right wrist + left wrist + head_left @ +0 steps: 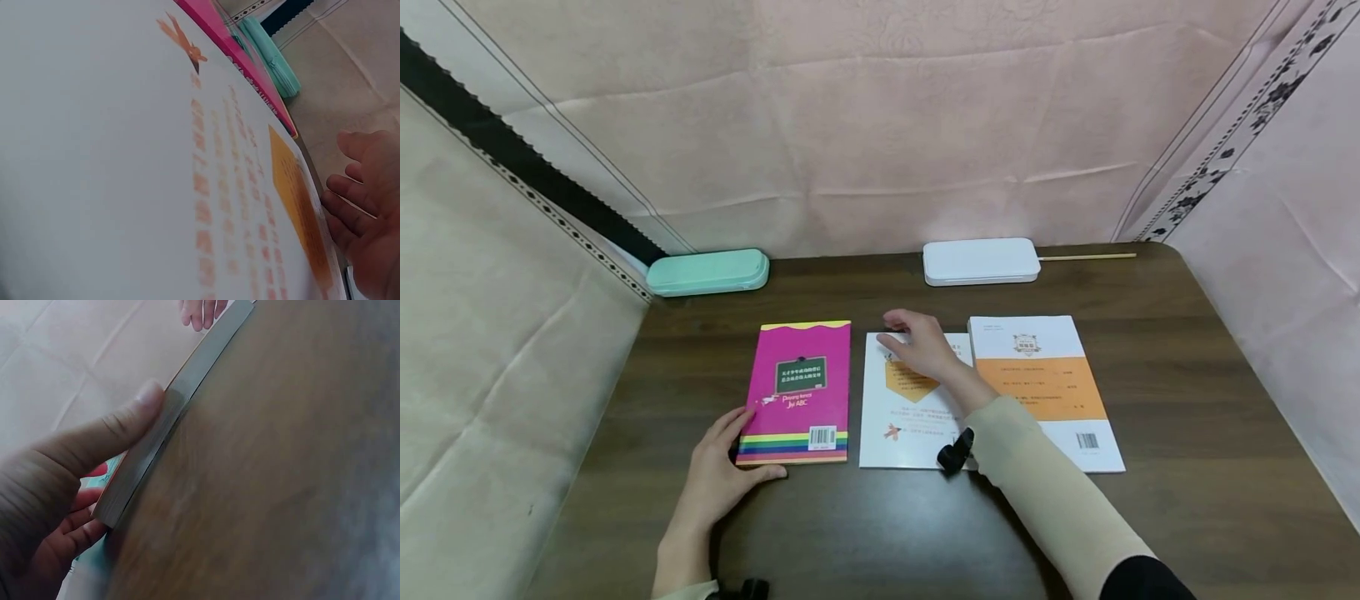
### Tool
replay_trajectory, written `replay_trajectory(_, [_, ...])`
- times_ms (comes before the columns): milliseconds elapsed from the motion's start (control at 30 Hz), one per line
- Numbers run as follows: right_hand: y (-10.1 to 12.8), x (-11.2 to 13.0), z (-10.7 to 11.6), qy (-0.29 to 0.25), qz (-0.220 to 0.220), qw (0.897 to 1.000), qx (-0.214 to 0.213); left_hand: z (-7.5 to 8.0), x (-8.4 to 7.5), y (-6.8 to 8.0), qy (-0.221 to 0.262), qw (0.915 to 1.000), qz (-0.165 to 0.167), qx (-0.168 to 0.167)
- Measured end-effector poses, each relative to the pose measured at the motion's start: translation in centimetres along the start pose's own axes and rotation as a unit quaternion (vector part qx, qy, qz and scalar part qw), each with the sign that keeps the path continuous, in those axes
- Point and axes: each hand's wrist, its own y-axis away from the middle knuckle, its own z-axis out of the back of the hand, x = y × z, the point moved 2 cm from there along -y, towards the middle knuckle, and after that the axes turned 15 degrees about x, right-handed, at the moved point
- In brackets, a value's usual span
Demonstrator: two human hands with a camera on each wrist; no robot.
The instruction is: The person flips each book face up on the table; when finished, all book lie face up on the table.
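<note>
My left hand [718, 471] is at the lower left corner of a magenta book [801, 358], fingers along its left side and thumb [125, 428] by the bottom edge. The book lies flat, back cover up, with a rainbow stripe and barcode. My right hand [928, 346], fingers spread and slightly bent, holds nothing. It is over the upper part of a white book [883, 433] with an orange pentagon, and partly hides it. Right of that lies a white book with an orange band [1048, 392], its left edge close against the middle book. The right sleeve crosses its lower corner.
At the back of the brown wooden table [1180, 375] are a mint green case [707, 272] and a white case [981, 261]. A thin stick [1090, 257] extends right from the white one. Pale cloth [880, 125] hangs behind and at both sides.
</note>
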Motion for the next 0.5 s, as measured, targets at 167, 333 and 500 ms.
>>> replay_trajectory(167, [-1.3,0.3,-0.6,0.015,-0.002,1.000,0.018,0.2,0.0,0.2,-0.007,1.0000,0.004,-0.002])
replay_trajectory(333, [-2.6,0.7,-1.3,0.049,0.007,0.998,0.045,0.4,0.0,0.0,-0.001,1.0000,-0.001,-0.010])
replay_trajectory(500, [-3.6,1.1,-1.9,0.081,0.001,0.993,0.080,0.6,-0.1,0.0,-0.009,0.9997,0.021,-0.008])
